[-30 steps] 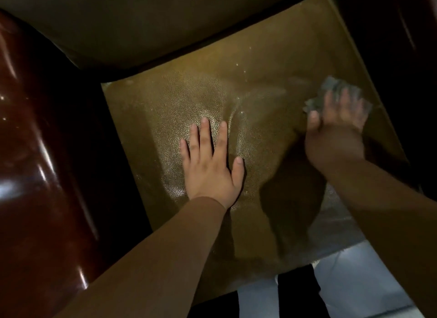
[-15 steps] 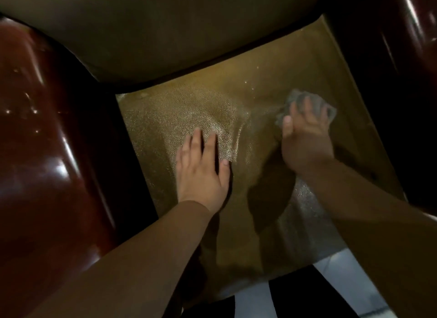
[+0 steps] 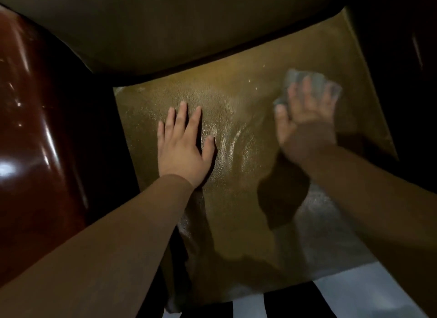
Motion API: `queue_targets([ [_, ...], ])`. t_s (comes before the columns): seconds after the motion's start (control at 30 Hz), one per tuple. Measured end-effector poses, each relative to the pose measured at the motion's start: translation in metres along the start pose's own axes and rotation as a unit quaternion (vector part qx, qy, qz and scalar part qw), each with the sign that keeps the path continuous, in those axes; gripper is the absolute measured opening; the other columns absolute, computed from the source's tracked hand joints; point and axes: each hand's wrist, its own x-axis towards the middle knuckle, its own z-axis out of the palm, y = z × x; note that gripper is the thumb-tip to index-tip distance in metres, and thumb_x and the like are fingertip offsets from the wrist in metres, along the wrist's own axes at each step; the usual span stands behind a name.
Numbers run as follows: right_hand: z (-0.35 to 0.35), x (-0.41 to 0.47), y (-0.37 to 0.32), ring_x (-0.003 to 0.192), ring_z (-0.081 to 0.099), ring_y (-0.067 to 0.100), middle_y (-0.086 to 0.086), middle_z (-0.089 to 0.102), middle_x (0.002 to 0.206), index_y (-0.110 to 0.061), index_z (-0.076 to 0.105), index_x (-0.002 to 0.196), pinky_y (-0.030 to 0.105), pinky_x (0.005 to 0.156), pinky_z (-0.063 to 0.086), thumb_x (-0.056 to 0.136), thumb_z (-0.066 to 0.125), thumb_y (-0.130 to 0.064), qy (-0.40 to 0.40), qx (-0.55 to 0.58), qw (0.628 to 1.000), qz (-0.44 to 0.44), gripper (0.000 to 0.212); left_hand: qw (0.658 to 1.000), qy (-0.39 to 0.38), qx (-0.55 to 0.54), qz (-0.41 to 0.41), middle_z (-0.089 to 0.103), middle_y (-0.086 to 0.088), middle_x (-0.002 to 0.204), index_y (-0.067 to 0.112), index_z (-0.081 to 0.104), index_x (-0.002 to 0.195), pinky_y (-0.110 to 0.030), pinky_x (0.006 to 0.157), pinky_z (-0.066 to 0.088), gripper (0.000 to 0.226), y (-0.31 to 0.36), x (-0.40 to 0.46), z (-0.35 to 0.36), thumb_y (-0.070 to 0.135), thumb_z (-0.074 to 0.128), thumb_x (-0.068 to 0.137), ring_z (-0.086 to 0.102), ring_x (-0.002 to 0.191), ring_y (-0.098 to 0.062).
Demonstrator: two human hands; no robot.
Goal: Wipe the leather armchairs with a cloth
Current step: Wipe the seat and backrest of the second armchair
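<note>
One grey cloth [image 3: 312, 81] lies on the olive-brown leather seat cushion [image 3: 236, 119], right of centre in the frame, toward the cushion's far right corner. We note the right hand [image 3: 305, 126] laid flat on top of it, fingers straight and spread, pressing it to the leather; the hand and cloth are blurred, so we cannot tell the cloth's folds. Cloth edges show beyond the fingertips and beside the thumb. We record the left hand [image 3: 183, 145] at centre frame, palm down on the bare cushion, fingers extended and slightly apart, its grip holding nothing. Creases in the leather run between the two hands. Across the top of the frame sits the backrest [image 3: 189, 26], same leather. At the left, a glossy reddish-brown armrest [image 3: 35, 128] shows bright reflections. At the lower right, we see a black-and-white striped floor [image 3: 331, 298] past the cushion's front edge.
</note>
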Motion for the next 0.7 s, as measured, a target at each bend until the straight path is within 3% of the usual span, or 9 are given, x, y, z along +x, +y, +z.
queue_targets([
  [0.1, 0.011, -0.025, -0.031, 0.159, 0.005, 0.041, 0.007, 0.018, 0.172, -0.023, 0.024, 0.164, 0.056, 0.128, 0.004, 0.106, 0.023, -0.052, 0.006, -0.005, 0.966, -0.257, 0.066, 0.998, 0.025, -0.054, -0.035, 0.02, -0.005, 0.175, 0.027, 0.035, 0.163, -0.052, 0.132, 0.008, 0.066, 0.016, 0.011, -0.01, 0.053, 0.032, 0.102, 0.011, 0.162, -0.026],
  [0.17, 0.009, -0.013, -0.014, 0.161, 0.002, 0.03, -0.001, 0.014, 0.173, -0.027, 0.024, 0.164, 0.052, 0.129, 0.007, 0.103, 0.024, -0.057, -0.026, -0.022, 0.938, -0.344, 0.068, 0.995, 0.054, -0.067, -0.046, 0.02, -0.007, 0.174, 0.024, 0.038, 0.161, -0.051, 0.132, 0.008, 0.063, 0.024, 0.029, -0.016, 0.048, 0.033, 0.104, 0.012, 0.162, -0.027],
  [0.23, 0.007, 0.014, 0.01, 0.16, 0.01, 0.033, 0.003, 0.02, 0.172, -0.022, 0.029, 0.163, 0.055, 0.128, 0.015, 0.104, 0.029, -0.053, 0.011, -0.036, 0.946, -0.322, 0.067, 0.996, 0.049, -0.053, -0.049, 0.018, -0.006, 0.175, 0.025, 0.034, 0.163, -0.051, 0.132, 0.006, 0.063, 0.028, 0.048, -0.014, 0.049, 0.031, 0.105, 0.01, 0.162, -0.026],
  [0.3, 0.003, 0.039, 0.033, 0.156, 0.021, 0.042, 0.014, 0.03, 0.168, -0.013, 0.038, 0.16, 0.06, 0.125, 0.019, 0.106, 0.033, -0.047, 0.091, -0.003, 0.975, -0.204, 0.064, 0.997, 0.05, -0.018, -0.049, 0.018, -0.004, 0.175, 0.028, 0.031, 0.165, -0.05, 0.132, 0.005, 0.065, 0.03, 0.055, -0.003, 0.052, 0.03, 0.104, 0.009, 0.163, -0.026],
  [0.4, -0.002, 0.051, 0.017, 0.158, 0.005, 0.043, 0.014, 0.016, 0.172, -0.014, 0.027, 0.163, 0.055, 0.128, 0.001, 0.105, 0.019, -0.053, 0.059, 0.075, 0.995, -0.013, 0.071, 0.996, 0.079, 0.0, -0.05, 0.022, -0.004, 0.175, 0.027, 0.032, 0.164, -0.049, 0.132, 0.007, 0.066, 0.027, 0.055, 0.012, 0.051, 0.032, 0.103, 0.013, 0.162, -0.026],
  [0.43, -0.001, 0.046, -0.004, 0.158, 0.0, 0.044, 0.013, 0.012, 0.173, -0.015, 0.023, 0.164, 0.054, 0.127, -0.004, 0.103, 0.013, -0.055, 0.046, 0.065, 0.997, 0.0, 0.073, 0.995, 0.08, -0.002, -0.051, 0.022, -0.004, 0.174, 0.027, 0.033, 0.164, -0.05, 0.132, 0.007, 0.066, 0.026, 0.054, 0.014, 0.051, 0.032, 0.102, 0.014, 0.162, -0.026],
  [0.5, 0.005, 0.025, -0.04, 0.158, 0.0, 0.045, 0.01, 0.014, 0.173, -0.019, 0.023, 0.165, 0.054, 0.127, -0.005, 0.101, 0.008, -0.055, 0.027, 0.02, 0.992, -0.124, 0.075, 0.996, 0.074, -0.008, -0.055, 0.023, -0.004, 0.174, 0.027, 0.034, 0.164, -0.05, 0.132, 0.007, 0.067, 0.026, 0.051, 0.013, 0.05, 0.032, 0.101, 0.014, 0.162, -0.027],
  [0.6, 0.002, 0.017, -0.043, 0.16, -0.002, 0.03, -0.001, 0.01, 0.174, -0.027, 0.021, 0.165, 0.049, 0.13, 0.001, 0.103, 0.013, -0.058, -0.034, -0.015, 0.942, -0.333, 0.07, 0.996, 0.072, -0.014, -0.048, 0.024, -0.005, 0.174, 0.026, 0.035, 0.164, -0.051, 0.131, 0.008, 0.066, 0.027, 0.049, 0.011, 0.049, 0.032, 0.101, 0.014, 0.162, -0.027],
  [0.7, -0.002, 0.063, -0.006, 0.154, 0.026, 0.041, 0.013, 0.035, 0.166, -0.014, 0.042, 0.158, 0.059, 0.125, 0.023, 0.106, 0.03, -0.049, 0.06, -0.006, 0.952, -0.3, 0.063, 0.994, 0.097, -0.015, -0.043, 0.026, -0.005, 0.173, 0.025, 0.037, 0.163, -0.05, 0.131, 0.009, 0.066, 0.027, 0.053, 0.011, 0.047, 0.034, 0.101, 0.017, 0.161, -0.028],
])
